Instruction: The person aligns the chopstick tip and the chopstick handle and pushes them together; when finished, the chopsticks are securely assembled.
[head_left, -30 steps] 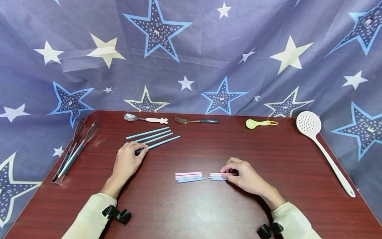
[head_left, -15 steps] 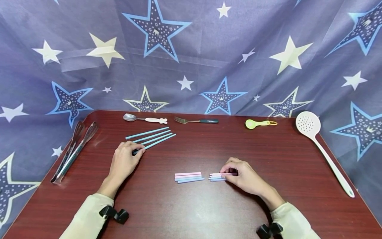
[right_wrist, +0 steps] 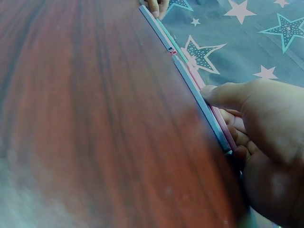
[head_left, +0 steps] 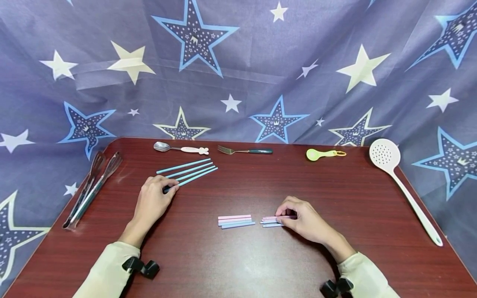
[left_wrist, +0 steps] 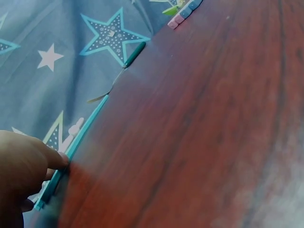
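Several thin teal sticks (head_left: 183,166) lie side by side at the left of the table in the head view. My left hand (head_left: 153,198) pinches the near-left end of the closest teal stick (head_left: 198,176), its thumb and fingertips hiding that end. To the right, my right hand (head_left: 307,219) holds a row of short pink and blue sticks (head_left: 269,221) between thumb and fingers, covering their right ends. The right wrist view shows its thumb (right_wrist: 223,95) along these sticks. A second row of short pink and blue sticks (head_left: 234,217) lies just left of it.
Along the back edge lie a spoon (head_left: 191,150), a fork (head_left: 260,151) and a yellow-green measuring spoon (head_left: 314,155). A white skimmer (head_left: 411,198) stretches along the right side. Metal tongs (head_left: 89,196) lie near the left edge. A starry curtain (head_left: 238,62) hangs behind the table (head_left: 223,265).
My left hand has moved slightly left, drawing the closest teal stick nearer the others. My right hand stays in place; the nearest blue stick there now shows a small gap from the rest.
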`<state>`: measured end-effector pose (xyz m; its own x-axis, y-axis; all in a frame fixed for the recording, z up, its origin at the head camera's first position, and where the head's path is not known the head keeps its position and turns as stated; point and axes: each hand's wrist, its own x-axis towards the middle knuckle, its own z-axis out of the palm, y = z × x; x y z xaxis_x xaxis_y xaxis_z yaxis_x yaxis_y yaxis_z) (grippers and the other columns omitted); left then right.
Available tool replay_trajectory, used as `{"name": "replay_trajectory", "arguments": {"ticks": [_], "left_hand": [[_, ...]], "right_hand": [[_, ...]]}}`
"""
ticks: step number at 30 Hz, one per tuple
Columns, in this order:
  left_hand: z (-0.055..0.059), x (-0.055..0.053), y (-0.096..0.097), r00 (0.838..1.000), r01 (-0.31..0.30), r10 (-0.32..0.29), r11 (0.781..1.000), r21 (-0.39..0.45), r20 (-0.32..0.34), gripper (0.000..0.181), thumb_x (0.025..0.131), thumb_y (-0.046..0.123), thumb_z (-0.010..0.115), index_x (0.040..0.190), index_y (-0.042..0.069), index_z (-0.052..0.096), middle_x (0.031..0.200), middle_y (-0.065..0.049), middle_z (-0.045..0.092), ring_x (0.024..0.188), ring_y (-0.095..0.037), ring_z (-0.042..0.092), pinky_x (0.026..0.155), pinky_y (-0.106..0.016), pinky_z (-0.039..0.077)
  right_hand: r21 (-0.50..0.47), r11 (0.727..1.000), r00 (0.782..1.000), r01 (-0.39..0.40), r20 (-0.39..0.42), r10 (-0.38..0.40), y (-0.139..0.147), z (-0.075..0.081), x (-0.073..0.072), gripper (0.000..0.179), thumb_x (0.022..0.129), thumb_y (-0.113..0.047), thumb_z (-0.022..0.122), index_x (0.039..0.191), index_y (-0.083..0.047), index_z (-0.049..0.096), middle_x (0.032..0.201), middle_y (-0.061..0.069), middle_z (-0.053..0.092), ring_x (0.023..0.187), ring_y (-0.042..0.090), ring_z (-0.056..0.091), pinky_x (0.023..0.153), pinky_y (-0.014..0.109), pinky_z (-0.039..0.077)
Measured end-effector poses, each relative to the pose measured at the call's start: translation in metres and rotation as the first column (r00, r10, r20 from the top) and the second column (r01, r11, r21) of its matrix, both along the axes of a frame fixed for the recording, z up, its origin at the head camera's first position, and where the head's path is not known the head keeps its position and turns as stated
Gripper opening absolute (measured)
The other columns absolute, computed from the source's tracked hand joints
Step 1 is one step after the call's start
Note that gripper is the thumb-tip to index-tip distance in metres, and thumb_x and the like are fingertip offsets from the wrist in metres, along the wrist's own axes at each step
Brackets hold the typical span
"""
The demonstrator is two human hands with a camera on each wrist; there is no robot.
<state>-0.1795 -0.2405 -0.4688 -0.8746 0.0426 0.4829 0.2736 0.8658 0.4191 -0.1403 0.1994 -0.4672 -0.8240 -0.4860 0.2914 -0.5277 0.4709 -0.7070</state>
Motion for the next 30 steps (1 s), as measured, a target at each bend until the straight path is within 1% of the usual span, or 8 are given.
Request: {"name": "replay_trajectory", "arguments": {"ticks": [4, 8, 13, 17, 20, 25, 28, 30], "left_hand": [[0.004, 0.000, 0.003, 1.000, 0.010, -0.009, 1.000, 0.004, -0.019, 0.012, 0.086, 0.009, 0.083, 0.097, 0.007, 0.081, 0.092, -0.009, 0.074, 0.088, -0.030, 0.060, 0.079, -0.048, 0.048], [0.010, 0.003, 0.013, 0.999, 0.038, -0.037, 0.999, 0.035, -0.039, 0.011, 0.085, 0.008, 0.083, 0.096, 0.007, 0.081, 0.092, -0.008, 0.075, 0.089, -0.029, 0.061, 0.080, -0.047, 0.048], [0.018, 0.009, 0.035, 0.993, 0.114, -0.112, 0.991, 0.064, -0.034, 0.010, 0.085, 0.011, 0.084, 0.095, 0.009, 0.082, 0.093, -0.006, 0.076, 0.095, -0.029, 0.066, 0.084, -0.047, 0.050], [0.019, 0.017, 0.056, 0.981, 0.190, -0.192, 0.978, 0.084, 0.017, 0.009, 0.087, 0.016, 0.082, 0.096, 0.014, 0.083, 0.094, -0.001, 0.076, 0.097, -0.025, 0.068, 0.086, -0.044, 0.051], [0.019, 0.024, 0.072, 0.963, 0.254, -0.262, 0.961, 0.109, 0.060, 0.009, 0.088, 0.018, 0.082, 0.097, 0.016, 0.082, 0.094, 0.004, 0.076, 0.096, -0.019, 0.068, 0.085, -0.040, 0.052], [0.016, 0.035, 0.096, 0.916, 0.359, -0.380, 0.920, 0.158, 0.129, 0.009, 0.088, 0.020, 0.083, 0.097, 0.019, 0.082, 0.092, 0.009, 0.074, 0.091, -0.011, 0.064, 0.078, -0.031, 0.051], [0.013, 0.039, 0.107, 0.890, 0.399, -0.424, 0.902, 0.166, 0.167, 0.009, 0.088, 0.021, 0.082, 0.097, 0.020, 0.083, 0.091, 0.011, 0.073, 0.088, -0.008, 0.061, 0.076, -0.026, 0.050], [0.010, 0.041, 0.112, 0.878, 0.413, -0.439, 0.896, 0.163, 0.191, 0.009, 0.087, 0.021, 0.083, 0.097, 0.021, 0.083, 0.090, 0.013, 0.072, 0.088, -0.007, 0.061, 0.076, -0.025, 0.049]], "right_hand": [[0.010, 1.000, 1.000, 0.000, -0.004, 0.000, 0.000, -0.001, -0.001, 0.016, 0.086, -0.006, 0.081, 0.089, -0.020, 0.074, 0.083, -0.011, 0.062, 0.077, 0.003, 0.055, 0.067, 0.022, 0.048], [0.017, 1.000, 1.000, 0.005, -0.006, -0.005, 0.000, -0.002, -0.001, 0.017, 0.085, -0.006, 0.082, 0.088, -0.020, 0.074, 0.082, -0.014, 0.060, 0.076, 0.002, 0.055, 0.066, 0.021, 0.048], [0.010, 1.000, 1.000, 0.002, -0.023, -0.002, 0.000, -0.002, -0.001, 0.017, 0.086, -0.005, 0.081, 0.088, -0.020, 0.074, 0.082, -0.013, 0.060, 0.076, 0.001, 0.054, 0.065, 0.021, 0.048], [0.012, 1.000, 1.000, 0.001, -0.027, -0.001, -0.001, -0.002, -0.001, 0.014, 0.087, -0.006, 0.080, 0.088, -0.018, 0.074, 0.083, -0.012, 0.061, 0.076, 0.001, 0.054, 0.066, 0.020, 0.048], [0.012, 1.000, 1.000, 0.005, -0.029, -0.004, -0.001, -0.002, -0.001, 0.012, 0.087, -0.007, 0.081, 0.088, -0.017, 0.074, 0.083, -0.012, 0.061, 0.076, 0.001, 0.054, 0.066, 0.020, 0.048], [0.000, 1.000, 0.999, 0.010, -0.044, -0.010, -0.001, -0.002, -0.001, 0.016, 0.086, -0.004, 0.081, 0.087, -0.018, 0.074, 0.082, -0.011, 0.062, 0.076, 0.001, 0.055, 0.066, 0.021, 0.048], [-0.007, 1.000, 0.998, 0.011, -0.054, -0.011, -0.002, -0.003, -0.001, 0.016, 0.086, -0.004, 0.081, 0.087, -0.018, 0.074, 0.082, -0.011, 0.062, 0.076, 0.002, 0.055, 0.065, 0.021, 0.048], [-0.013, 1.000, 0.998, 0.009, -0.057, -0.010, -0.002, -0.003, -0.001, 0.015, 0.086, -0.004, 0.081, 0.087, -0.017, 0.074, 0.082, -0.010, 0.063, 0.076, 0.002, 0.055, 0.066, 0.021, 0.048]]}}
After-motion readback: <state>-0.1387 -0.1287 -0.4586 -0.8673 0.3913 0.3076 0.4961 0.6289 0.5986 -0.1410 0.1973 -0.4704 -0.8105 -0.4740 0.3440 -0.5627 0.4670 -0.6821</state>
